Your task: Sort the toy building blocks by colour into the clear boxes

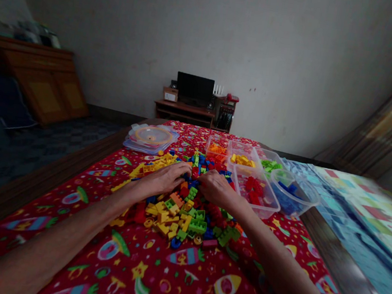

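Note:
A heap of toy building bricks in yellow, green, red, blue and orange lies on the red patterned tablecloth. My left hand reaches into the far middle of the heap, its fingers bent down among blue and orange bricks. Close beside it on the right, my right hand is closed, with the fingertips turned in towards the left hand. Whatever either hand grips is hidden by the fingers. Right of the heap, a clear plastic box contains red bricks.
Behind that box, more clear containers hold orange pieces, yellow bricks and green pieces. A round clear tub with blue bricks stands at the table's right edge. Stacked plastic lids lie at the back left. A bed adjoins the right side.

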A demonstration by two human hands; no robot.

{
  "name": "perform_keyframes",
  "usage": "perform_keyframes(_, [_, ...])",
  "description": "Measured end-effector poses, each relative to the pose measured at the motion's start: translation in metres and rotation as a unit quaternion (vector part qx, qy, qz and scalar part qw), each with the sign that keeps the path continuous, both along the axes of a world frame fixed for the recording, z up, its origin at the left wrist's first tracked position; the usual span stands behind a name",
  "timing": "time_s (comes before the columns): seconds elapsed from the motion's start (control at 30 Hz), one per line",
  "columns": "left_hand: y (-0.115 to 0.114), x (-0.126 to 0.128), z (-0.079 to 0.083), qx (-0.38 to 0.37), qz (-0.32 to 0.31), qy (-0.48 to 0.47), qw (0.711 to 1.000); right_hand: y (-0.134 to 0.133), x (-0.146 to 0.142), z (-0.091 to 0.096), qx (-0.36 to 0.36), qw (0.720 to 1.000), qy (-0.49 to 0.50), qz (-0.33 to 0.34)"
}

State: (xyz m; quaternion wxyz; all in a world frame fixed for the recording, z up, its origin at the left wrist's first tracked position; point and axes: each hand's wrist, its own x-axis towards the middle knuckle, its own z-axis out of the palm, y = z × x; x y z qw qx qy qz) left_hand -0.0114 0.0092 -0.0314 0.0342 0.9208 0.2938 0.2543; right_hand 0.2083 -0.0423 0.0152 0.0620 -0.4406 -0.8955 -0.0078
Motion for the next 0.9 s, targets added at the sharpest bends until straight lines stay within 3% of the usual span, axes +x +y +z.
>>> perform_keyframes(0.13, [-0.001,-0.001,-0.003,-0.043,0.005,0.004,0.999,-0.002,-0.003,-0.004,-0.014,0.999,-0.007,0.035])
perform_keyframes(0.33, [-0.004,-0.001,0.004,-0.047,-0.040,0.005,0.998,-0.001,-0.002,-0.012,0.008,0.997,0.041,0.058])
perform_keyframes(0.53, [0.002,0.000,0.003,-0.006,0.018,-0.023,1.000,0.002,-0.004,-0.013,-0.001,0.993,0.098,0.063])
perform_keyframes(0.9, [0.002,0.000,0.003,-0.044,0.015,0.015,0.999,0.001,-0.001,-0.006,-0.028,0.993,0.113,0.029])
